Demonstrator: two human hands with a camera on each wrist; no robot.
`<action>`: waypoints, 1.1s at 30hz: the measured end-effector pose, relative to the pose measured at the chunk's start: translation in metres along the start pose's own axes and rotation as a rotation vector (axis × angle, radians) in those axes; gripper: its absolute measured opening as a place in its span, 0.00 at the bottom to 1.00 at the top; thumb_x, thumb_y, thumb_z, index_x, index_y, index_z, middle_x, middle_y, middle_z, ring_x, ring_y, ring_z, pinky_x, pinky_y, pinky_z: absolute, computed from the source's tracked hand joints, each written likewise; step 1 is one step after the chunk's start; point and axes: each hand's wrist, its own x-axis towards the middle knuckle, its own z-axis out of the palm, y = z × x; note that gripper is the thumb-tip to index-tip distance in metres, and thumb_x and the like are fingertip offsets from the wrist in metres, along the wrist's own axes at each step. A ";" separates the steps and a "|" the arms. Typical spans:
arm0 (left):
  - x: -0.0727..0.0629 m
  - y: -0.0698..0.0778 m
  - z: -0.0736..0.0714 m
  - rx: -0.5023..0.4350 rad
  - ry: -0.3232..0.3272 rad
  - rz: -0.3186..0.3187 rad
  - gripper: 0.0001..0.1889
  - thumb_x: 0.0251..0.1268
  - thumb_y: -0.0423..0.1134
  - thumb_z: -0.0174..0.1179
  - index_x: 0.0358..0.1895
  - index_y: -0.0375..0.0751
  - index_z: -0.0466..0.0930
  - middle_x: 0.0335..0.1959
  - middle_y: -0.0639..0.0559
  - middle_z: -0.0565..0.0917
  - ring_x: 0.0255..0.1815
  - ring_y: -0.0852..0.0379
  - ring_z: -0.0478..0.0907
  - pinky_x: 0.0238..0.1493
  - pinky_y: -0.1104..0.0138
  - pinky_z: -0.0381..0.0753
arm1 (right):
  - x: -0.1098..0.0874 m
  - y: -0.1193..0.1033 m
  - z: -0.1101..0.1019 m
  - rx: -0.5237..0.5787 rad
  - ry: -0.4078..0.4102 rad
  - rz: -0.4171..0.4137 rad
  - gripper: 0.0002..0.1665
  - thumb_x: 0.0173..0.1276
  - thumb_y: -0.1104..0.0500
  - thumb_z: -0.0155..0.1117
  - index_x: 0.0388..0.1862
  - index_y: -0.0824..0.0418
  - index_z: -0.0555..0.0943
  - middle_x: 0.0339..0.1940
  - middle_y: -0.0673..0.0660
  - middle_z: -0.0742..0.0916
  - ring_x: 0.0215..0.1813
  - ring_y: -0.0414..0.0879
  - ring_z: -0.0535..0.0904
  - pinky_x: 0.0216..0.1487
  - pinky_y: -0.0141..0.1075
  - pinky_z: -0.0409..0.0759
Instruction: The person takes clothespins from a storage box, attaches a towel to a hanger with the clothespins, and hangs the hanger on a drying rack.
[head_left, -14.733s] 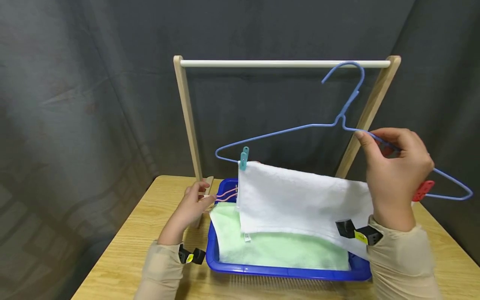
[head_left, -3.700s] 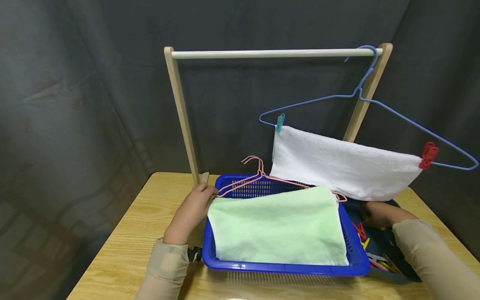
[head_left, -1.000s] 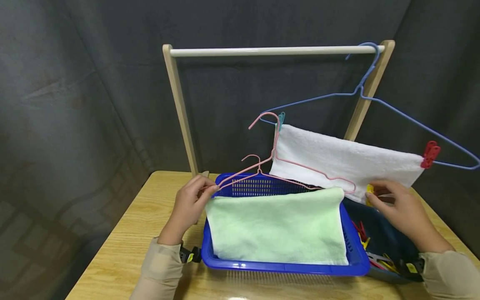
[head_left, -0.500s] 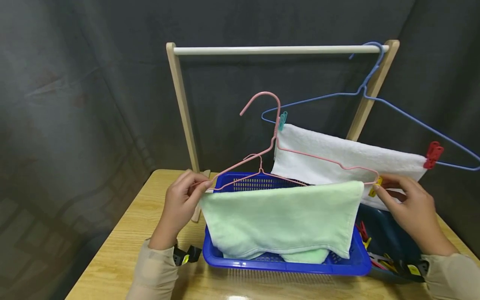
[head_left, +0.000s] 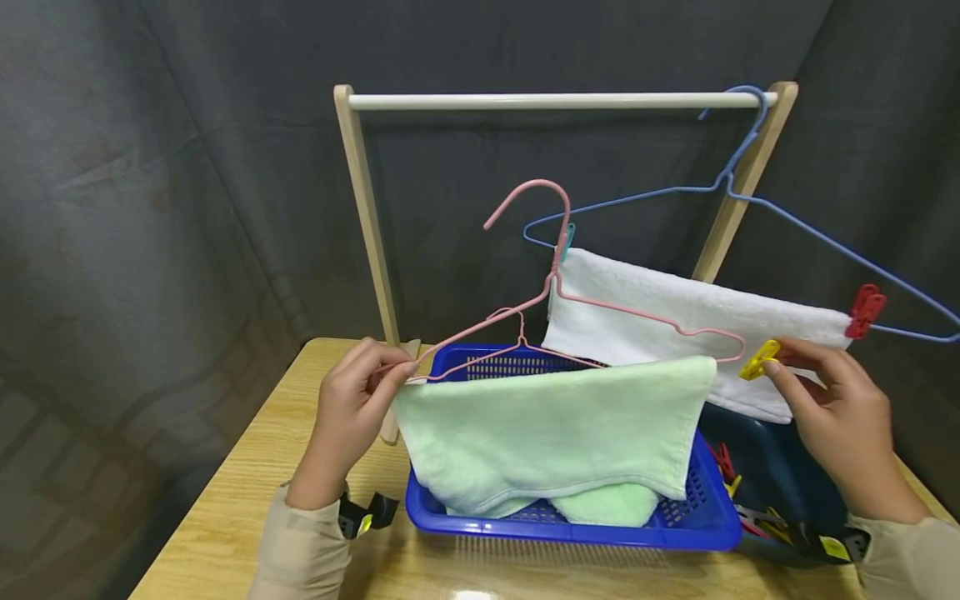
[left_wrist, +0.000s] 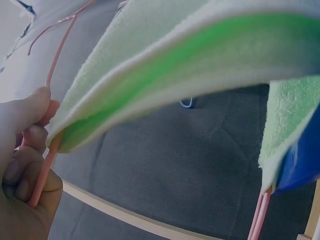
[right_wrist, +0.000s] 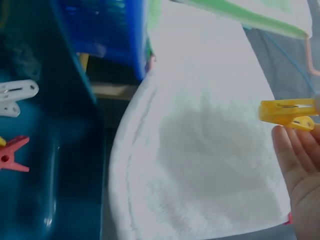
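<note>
My left hand [head_left: 356,408] grips the left end of a pink hanger [head_left: 557,260], its fingers curled round the wire [left_wrist: 45,172] in the left wrist view. A folded pale green towel [head_left: 555,425] drapes over the hanger's bottom bar, hanging above a blue basket [head_left: 570,534]. My right hand [head_left: 843,408] pinches a yellow clothespin [head_left: 761,360] between thumb and fingers, just right of the hanger's right end and apart from it. A second pink hanger [head_left: 522,333] and another green towel [head_left: 611,504] lie in the basket.
Behind stands a wooden rack with a white rail [head_left: 555,102]. From it hangs a blue hanger [head_left: 637,197] bearing a white towel [head_left: 637,308], held by a teal clothespin [head_left: 568,242] and a red one [head_left: 866,312]. A dark teal bin [head_left: 806,475] with several clothespins stands right of the basket.
The blue hanger went onto the rail. My right hand left the bin with the yellow clothespin, reached the pink hanger's right end, then drew right. The pink hanger and towel rose from the basket.
</note>
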 end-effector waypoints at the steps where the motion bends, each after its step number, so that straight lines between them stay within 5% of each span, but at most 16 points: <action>1: 0.000 0.000 0.000 0.001 0.000 -0.001 0.11 0.57 0.20 0.68 0.35 0.39 0.84 0.27 0.54 0.76 0.23 0.63 0.63 0.24 0.75 0.63 | 0.000 -0.002 0.000 0.010 0.013 -0.012 0.19 0.66 0.75 0.66 0.56 0.76 0.79 0.49 0.29 0.76 0.51 0.21 0.74 0.48 0.12 0.68; 9: 0.001 -0.003 0.001 0.000 0.008 -0.005 0.11 0.56 0.19 0.68 0.34 0.39 0.84 0.26 0.54 0.75 0.23 0.63 0.62 0.24 0.74 0.62 | 0.002 -0.013 -0.003 0.138 0.090 -0.133 0.20 0.66 0.77 0.65 0.57 0.78 0.79 0.50 0.38 0.80 0.54 0.32 0.78 0.54 0.16 0.72; 15: 0.000 -0.006 0.001 0.005 0.008 -0.022 0.11 0.56 0.20 0.69 0.34 0.40 0.85 0.25 0.55 0.75 0.23 0.64 0.63 0.24 0.74 0.62 | 0.002 -0.022 -0.003 0.220 0.048 -0.152 0.20 0.64 0.80 0.64 0.56 0.79 0.79 0.53 0.49 0.83 0.55 0.37 0.80 0.56 0.21 0.74; 33: -0.001 -0.006 0.001 -0.007 -0.001 -0.035 0.10 0.56 0.19 0.68 0.34 0.39 0.84 0.24 0.55 0.73 0.23 0.64 0.63 0.23 0.74 0.62 | 0.009 -0.033 0.002 0.313 0.004 -0.144 0.17 0.59 0.85 0.63 0.49 0.85 0.79 0.49 0.50 0.86 0.53 0.42 0.81 0.54 0.24 0.77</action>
